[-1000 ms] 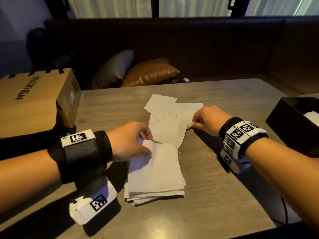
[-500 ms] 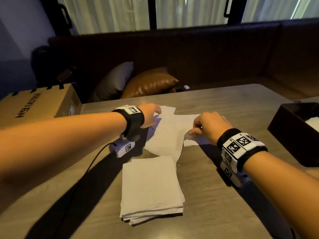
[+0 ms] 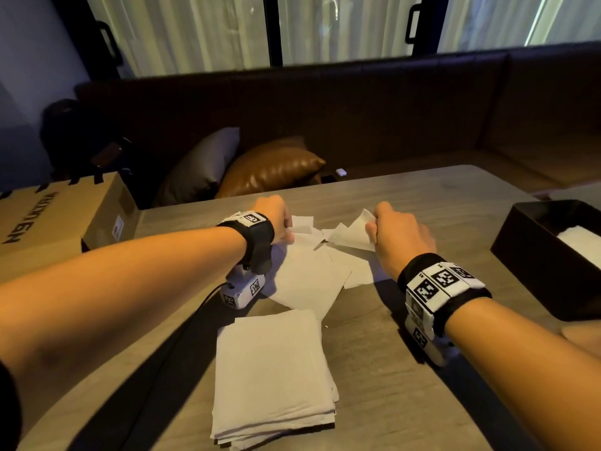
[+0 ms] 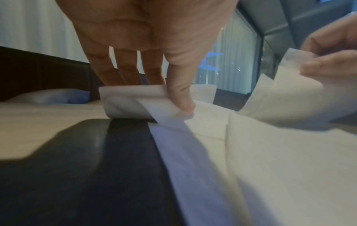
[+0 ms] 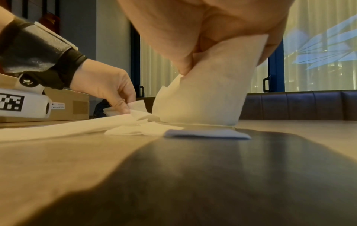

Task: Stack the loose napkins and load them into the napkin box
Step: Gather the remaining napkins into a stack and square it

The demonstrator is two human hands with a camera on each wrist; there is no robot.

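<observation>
Left hand (image 3: 280,219) is seen in the head view only from the back, at the far left of the loose napkins (image 3: 312,275); its wrist view shows thumb and fingers pinched on a curled napkin edge (image 4: 135,99). Nearer, the squared stack (image 3: 271,375) lies on the table (image 3: 406,402). Right hand (image 3: 401,237) pinches a lifted napkin (image 5: 208,91), its lower edge touching the table. Far right stands the black napkin box (image 3: 533,265), napkins inside.

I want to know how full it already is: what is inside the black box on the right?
Inside the black box a white napkin shows near the frame edge. The near wall and the frame edge hide the rest, so how many are in it cannot be told.
</observation>
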